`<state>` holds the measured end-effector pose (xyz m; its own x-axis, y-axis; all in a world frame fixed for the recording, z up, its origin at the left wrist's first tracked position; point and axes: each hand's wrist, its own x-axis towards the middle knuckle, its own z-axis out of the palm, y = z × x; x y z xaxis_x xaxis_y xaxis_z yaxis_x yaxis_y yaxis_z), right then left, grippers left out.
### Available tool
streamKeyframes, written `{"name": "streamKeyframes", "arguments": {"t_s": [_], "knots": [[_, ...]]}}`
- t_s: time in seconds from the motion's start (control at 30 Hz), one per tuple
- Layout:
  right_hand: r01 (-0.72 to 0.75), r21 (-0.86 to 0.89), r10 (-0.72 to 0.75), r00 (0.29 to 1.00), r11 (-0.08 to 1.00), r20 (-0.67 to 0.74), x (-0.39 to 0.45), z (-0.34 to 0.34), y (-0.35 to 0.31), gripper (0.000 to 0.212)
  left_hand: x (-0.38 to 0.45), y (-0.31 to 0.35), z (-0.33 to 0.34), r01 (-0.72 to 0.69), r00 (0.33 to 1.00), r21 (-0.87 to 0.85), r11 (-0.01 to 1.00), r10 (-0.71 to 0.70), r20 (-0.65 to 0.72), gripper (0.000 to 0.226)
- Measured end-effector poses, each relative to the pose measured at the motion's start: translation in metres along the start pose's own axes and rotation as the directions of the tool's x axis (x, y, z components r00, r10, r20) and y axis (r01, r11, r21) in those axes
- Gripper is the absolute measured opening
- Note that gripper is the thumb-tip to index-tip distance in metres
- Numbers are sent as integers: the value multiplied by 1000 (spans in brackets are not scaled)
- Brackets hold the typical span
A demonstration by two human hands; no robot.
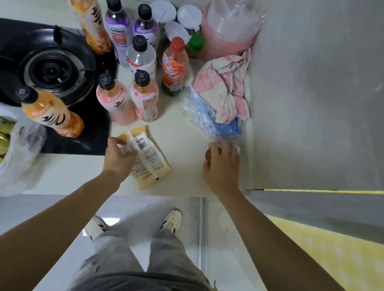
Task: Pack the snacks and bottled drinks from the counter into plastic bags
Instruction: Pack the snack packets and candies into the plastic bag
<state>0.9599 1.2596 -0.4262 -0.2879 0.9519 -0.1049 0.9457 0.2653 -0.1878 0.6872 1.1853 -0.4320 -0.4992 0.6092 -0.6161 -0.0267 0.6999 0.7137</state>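
Observation:
Two yellow snack packets [150, 161] lie on the cream counter [186, 144] near its front edge. My left hand [118, 156] is closing on the left packet. My right hand [223, 165] covers a small round orange-brown thing [208, 155] on the counter's right side. Several bottled drinks stand behind: orange ones [52, 115] [88, 15], pink ones [115, 100] [144, 95], purple ones [118, 23], a clear one [142, 57] and a red-capped one [174, 67]. A plastic bag [16, 155] holding gold-wrapped snacks sits at the left.
A black gas burner [52, 68] fills the left of the counter. A pink-and-white cloth [225, 87] lies on a blue pack in clear wrap [205, 117] by the right wall. Stacked plastic cups [229, 33] and white-lidded jars [188, 16] stand in the back corner.

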Motion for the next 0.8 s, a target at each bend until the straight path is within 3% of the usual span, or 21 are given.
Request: {"name": "streamKeyframes", "arguments": {"t_s": [0.17, 0.37, 0.63, 0.8], "knots": [[-119, -27, 120, 992, 993, 42, 3, 1, 11, 50, 0, 0, 0, -3, 1000, 11, 1000, 3, 9, 30], [-147, -49, 150, 986, 988, 66, 2, 5, 9, 49, 0, -1, -1, -2, 1000, 25, 1000, 2, 6, 30], [-86, 133, 71, 991, 987, 114, -1, 6, -2, 42, -11, 0, -5, -13, 1000, -40, 999, 13, 9, 42], [16, 208, -46, 989, 978, 140, 1, 10, -23, 42, -20, -2, -8, -39, 999, -30, 999, 39, -12, 36]]}}
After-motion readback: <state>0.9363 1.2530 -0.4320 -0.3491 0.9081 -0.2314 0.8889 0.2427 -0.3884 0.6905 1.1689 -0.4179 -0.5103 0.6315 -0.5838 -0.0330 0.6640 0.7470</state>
